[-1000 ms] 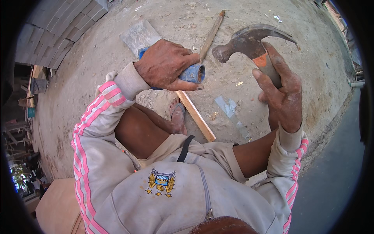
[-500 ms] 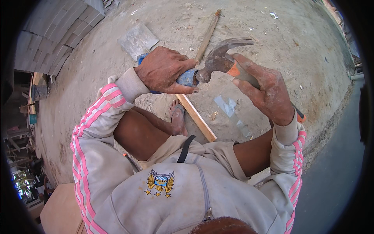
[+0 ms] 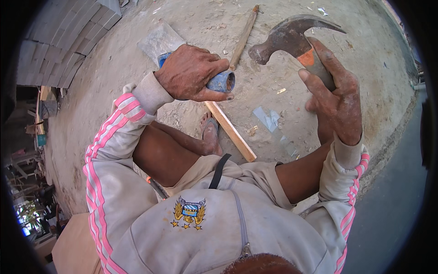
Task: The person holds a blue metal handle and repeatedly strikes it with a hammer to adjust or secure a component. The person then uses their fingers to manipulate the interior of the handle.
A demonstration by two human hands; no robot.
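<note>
My right hand [image 3: 335,91] grips a claw hammer [image 3: 285,39] by its grey and orange handle, index finger laid along it. The rusty steel head is raised, its striking face toward my left hand but apart from it. My left hand [image 3: 191,73] is wrapped around a scuffed blue cylindrical piece [image 3: 222,82], which looks like a tool handle; its round end pokes out past the thumb. A greyish flat sheet [image 3: 160,40] shows beyond that hand; I cannot tell whether it joins the blue piece.
Between my legs a wooden strip [image 3: 232,133] lies on the dusty ground, and a wooden stick [image 3: 245,36] lies farther ahead. Clear plastic-looking scraps [image 3: 268,119] are near my right knee. Stacked grey blocks [image 3: 68,39] stand far left. A smooth grey surface [image 3: 388,196] borders the right.
The hammer head has moved up and right, away from the end of the blue piece. My left hand has risen slightly, still gripping the blue piece.
</note>
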